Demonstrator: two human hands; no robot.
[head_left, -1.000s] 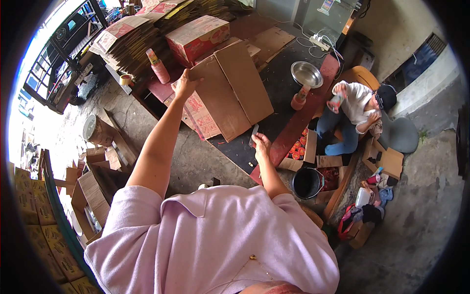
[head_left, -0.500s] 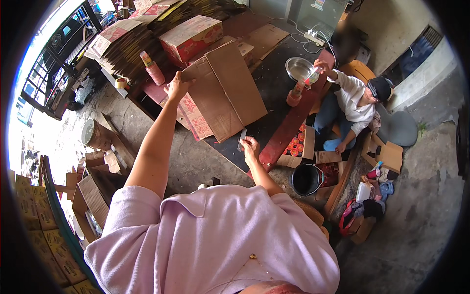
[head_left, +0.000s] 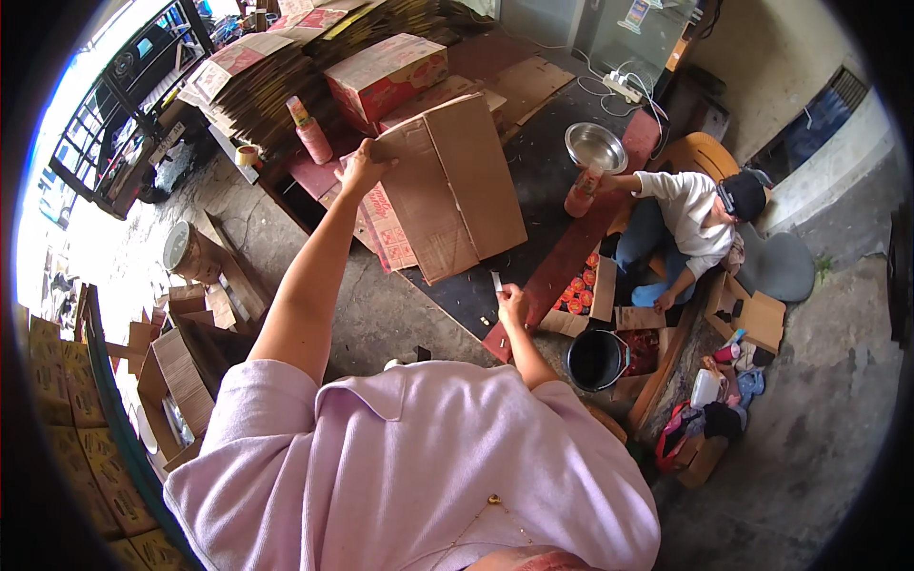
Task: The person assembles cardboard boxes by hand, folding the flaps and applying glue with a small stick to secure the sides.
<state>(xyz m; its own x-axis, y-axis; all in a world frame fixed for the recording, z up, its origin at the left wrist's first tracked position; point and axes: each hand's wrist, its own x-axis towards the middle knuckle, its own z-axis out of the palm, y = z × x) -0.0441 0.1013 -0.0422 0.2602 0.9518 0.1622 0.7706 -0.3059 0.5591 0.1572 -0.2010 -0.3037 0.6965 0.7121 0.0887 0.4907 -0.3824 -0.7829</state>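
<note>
A brown cardboard box [head_left: 447, 190] with a seam between its flaps stands tilted on the dark table. My left hand [head_left: 364, 169] grips its upper left corner, fingers curled over the edge. Just right of the box's lower corner, my right hand [head_left: 513, 306] is closed in a pinch. A small flat whitish strip [head_left: 496, 282] sticks out of its fingers; its exact kind is too small to tell. Under the box's left side lies a red-and-cream printed carton [head_left: 383, 233]. A stack of pink-red cups [head_left: 312, 141] stands beyond my left hand.
A seated co-worker [head_left: 690, 219] at the right holds a red container [head_left: 579, 195] beside a metal bowl [head_left: 595, 147]. Nearer are a black bucket [head_left: 595, 360] and an open box of red-orange items [head_left: 579, 290]. Flattened cartons [head_left: 257, 86] are piled at the back left.
My right hand has moved slightly away from the box's lower edge, to the right. My left hand keeps its hold. The co-worker's raised hand has come down onto the red container.
</note>
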